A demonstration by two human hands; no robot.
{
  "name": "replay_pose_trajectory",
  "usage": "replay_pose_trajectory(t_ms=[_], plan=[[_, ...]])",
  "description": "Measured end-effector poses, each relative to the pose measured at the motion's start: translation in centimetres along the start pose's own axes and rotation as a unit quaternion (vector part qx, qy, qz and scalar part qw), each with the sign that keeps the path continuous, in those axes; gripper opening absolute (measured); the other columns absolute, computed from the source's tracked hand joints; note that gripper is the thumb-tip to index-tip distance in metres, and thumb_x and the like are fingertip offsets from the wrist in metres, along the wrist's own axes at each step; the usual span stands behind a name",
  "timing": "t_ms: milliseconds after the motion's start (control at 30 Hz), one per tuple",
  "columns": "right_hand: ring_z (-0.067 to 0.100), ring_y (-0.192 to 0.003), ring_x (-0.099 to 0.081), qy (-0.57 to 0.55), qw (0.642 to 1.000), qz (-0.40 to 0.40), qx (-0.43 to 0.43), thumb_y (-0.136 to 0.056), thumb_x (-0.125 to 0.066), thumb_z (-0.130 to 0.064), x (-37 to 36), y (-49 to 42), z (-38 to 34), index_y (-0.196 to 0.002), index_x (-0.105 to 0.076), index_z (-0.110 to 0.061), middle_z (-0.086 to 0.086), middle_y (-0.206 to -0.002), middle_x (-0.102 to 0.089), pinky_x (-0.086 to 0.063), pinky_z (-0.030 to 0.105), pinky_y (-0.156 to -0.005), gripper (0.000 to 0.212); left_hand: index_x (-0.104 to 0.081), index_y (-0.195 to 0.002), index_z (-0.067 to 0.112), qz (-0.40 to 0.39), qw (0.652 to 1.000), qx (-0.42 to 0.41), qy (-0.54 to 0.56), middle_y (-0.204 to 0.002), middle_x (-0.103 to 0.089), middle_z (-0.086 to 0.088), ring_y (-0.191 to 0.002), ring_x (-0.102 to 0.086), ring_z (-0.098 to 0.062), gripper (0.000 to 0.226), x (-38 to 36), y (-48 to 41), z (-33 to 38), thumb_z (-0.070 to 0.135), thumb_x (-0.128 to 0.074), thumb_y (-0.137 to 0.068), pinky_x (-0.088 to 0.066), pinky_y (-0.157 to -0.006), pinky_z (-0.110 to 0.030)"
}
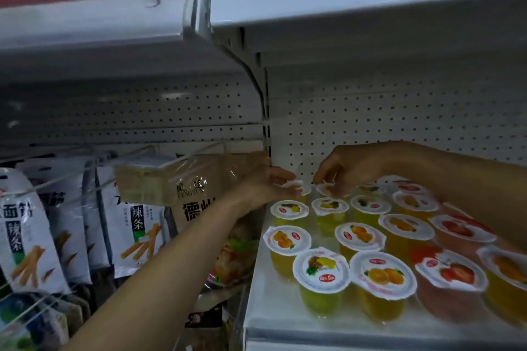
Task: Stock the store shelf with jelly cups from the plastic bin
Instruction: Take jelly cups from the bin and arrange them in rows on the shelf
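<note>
Jelly cups [359,234] stand upright, lids up, in close rows on the white shelf [271,310] of the right-hand bay.

Left hand [265,184]: reaches in across the shelf's left edge. Its fingers are curled round the lid rim of the rear-left cup [301,189], which sits in the back corner beside the slotted upright [266,134].

Right hand [342,169]: enters from the right, above the rows. Thumb and fingers are bent downward and closed on the lid of the second rear cup [328,189], just beside the cup in the left hand. The hands are near each other but apart.

In front of both hands the cups run toward the shelf lip. Those on the left and in the middle hold yellow jelly under lids printed with pineapple or orange. The strawberry cups [453,272] on the right hold red jelly. The front row stands near the lip, not at it.

Behind the rows is a white pegboard panel [399,122]. An upper shelf [342,3] overhangs the bay.

In the left-hand bay, a clear-wrapped packet [194,188] lies just beyond the left wrist. White snack bags [25,225] hang on wire hooks further left. The detail there is blurred.
</note>
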State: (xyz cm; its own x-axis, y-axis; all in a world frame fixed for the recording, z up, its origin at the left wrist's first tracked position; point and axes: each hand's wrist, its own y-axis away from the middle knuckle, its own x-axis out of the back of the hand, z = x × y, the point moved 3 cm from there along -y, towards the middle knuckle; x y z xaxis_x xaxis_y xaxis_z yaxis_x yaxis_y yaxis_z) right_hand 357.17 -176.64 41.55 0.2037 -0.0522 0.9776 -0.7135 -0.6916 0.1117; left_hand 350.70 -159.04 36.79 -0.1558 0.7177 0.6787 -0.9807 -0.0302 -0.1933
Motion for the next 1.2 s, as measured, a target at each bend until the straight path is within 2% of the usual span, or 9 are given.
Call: replay_pose_trajectory(t_ms=[167, 300, 433, 633, 733, 833, 933, 1100, 1200], plan=[[0.009, -0.104, -0.061, -0.004, 1.0, -0.03, -0.007, -0.078, -0.073, -0.01, 0.0, -0.4, 0.5, -0.124, -0.063, -0.026, -0.003, -0.117, -0.066, -0.05, 0.021, -0.09, 0.051, -0.065, -0.123, 0.02, -0.012, 1.0, 0.0, 0.014, -0.114, -0.062, 0.006, -0.1, -0.061, -0.007, 0.048, -0.3, -0.8, -0.5, 0.031, -0.08, -0.079, -0.05, -0.087, -0.019], [0.011, -0.104, -0.062, -0.017, 0.999, -0.035, 0.011, -0.072, -0.083, -0.016, -0.5, -0.5, 0.7, -0.119, -0.063, -0.035, -0.008, -0.117, -0.062, -0.051, 0.03, -0.097, 0.054, -0.065, -0.123, 0.02, -0.002, 1.0, 0.006, 0.006, -0.117, -0.06, 0.005, -0.105, -0.061, -0.01, 0.047, -0.2, -1.2, -1.0, 0.032, -0.08, -0.079, -0.05, -0.091, -0.023], [0.012, -0.103, -0.064, -0.045, 0.998, 0.014, 0.039, -0.073, -0.083, -0.017, -0.9, -0.9, 0.8, -0.116, -0.065, -0.032, -0.007, -0.116, -0.065, -0.053, 0.034, -0.094, 0.048, -0.065, -0.123, 0.017, 0.011, 1.0, 0.021, 0.018, -0.125, -0.063, -0.002, -0.112, -0.06, -0.015, 0.048, 0.5, -0.9, -2.0, 0.028, -0.08, -0.079, -0.049, -0.102, -0.033], [0.005, -0.098, -0.06, -0.065, 0.993, 0.077, 0.06, -0.087, -0.069, -0.012, -1.7, -1.8, 0.0, -0.117, -0.068, -0.016, -0.004, -0.116, -0.066, -0.05, 0.021, -0.091, 0.03, -0.065, -0.126, 0.014, 0.028, 0.999, 0.021, 0.015, -0.127, -0.061, 0.0, -0.107, -0.055, -0.008, 0.048, 1.7, -0.5, -2.7, 0.023, -0.079, -0.081, -0.042, -0.088, -0.016], [0.005, -0.095, -0.061, -0.07, 0.993, 0.075, 0.06, -0.086, -0.069, -0.009, -1.7, -1.8, -0.1, -0.114, -0.069, -0.017, -0.005, -0.112, -0.068, -0.051, 0.02, -0.088, 0.029, -0.065, -0.127, 0.016, 0.026, 0.999, 0.02, 0.012, -0.126, -0.061, 0.001, -0.105, -0.056, -0.007, 0.047, 1.6, -0.4, -2.7, 0.023, -0.077, -0.082, -0.044, -0.075, -0.009], [0.003, -0.096, -0.06, -0.069, 0.993, 0.072, 0.056, -0.086, -0.07, -0.01, -1.8, -1.7, -0.1, -0.115, -0.069, -0.018, -0.007, -0.111, -0.067, -0.05, 0.019, -0.087, 0.03, -0.065, -0.126, 0.018, 0.024, 1.0, 0.017, 0.012, -0.128, -0.062, 0.0, -0.106, -0.058, -0.009, 0.047, 1.5, -0.5, -2.7, 0.024, -0.078, -0.081, -0.046, -0.08, -0.011], [0.001, -0.095, -0.059, -0.077, 0.993, 0.074, 0.053, -0.086, -0.071, -0.013, -1.8, -1.6, -0.1, -0.114, -0.069, -0.021, -0.009, -0.111, -0.066, -0.048, 0.017, -0.085, 0.03, -0.064, -0.127, 0.018, 0.017, 1.0, 0.013, 0.0, -0.127, -0.061, 0.002, -0.106, -0.056, -0.008, 0.047, 1.5, -0.6, -2.6, 0.025, -0.077, -0.083, -0.044, -0.075, -0.008], [0.005, -0.101, -0.059, -0.075, 0.992, 0.09, 0.039, -0.086, -0.071, -0.019, -2.1, -1.4, 0.0, -0.114, -0.069, -0.021, -0.008, -0.112, -0.066, -0.047, 0.019, -0.087, 0.028, -0.064, -0.127, 0.017, 0.017, 1.0, 0.003, -0.008, -0.13, -0.061, -0.001, -0.113, -0.056, -0.011, 0.045, 1.4, -0.4, -2.5, 0.025, -0.076, -0.084, -0.045, -0.094, -0.021], [0.009, -0.108, -0.057, -0.073, 0.993, 0.085, 0.028, -0.088, -0.069, -0.023, -2.1, -1.2, 0.0, -0.117, -0.068, -0.024, -0.007, -0.121, -0.064, -0.046, 0.022, -0.092, 0.029, -0.063, -0.128, 0.018, 0.012, 1.0, 0.011, 0.008, -0.133, -0.059, 0.0, -0.116, -0.055, -0.012, 0.047, 1.3, 0.0, -2.4, 0.03, -0.075, -0.084, -0.044, -0.092, -0.02]])
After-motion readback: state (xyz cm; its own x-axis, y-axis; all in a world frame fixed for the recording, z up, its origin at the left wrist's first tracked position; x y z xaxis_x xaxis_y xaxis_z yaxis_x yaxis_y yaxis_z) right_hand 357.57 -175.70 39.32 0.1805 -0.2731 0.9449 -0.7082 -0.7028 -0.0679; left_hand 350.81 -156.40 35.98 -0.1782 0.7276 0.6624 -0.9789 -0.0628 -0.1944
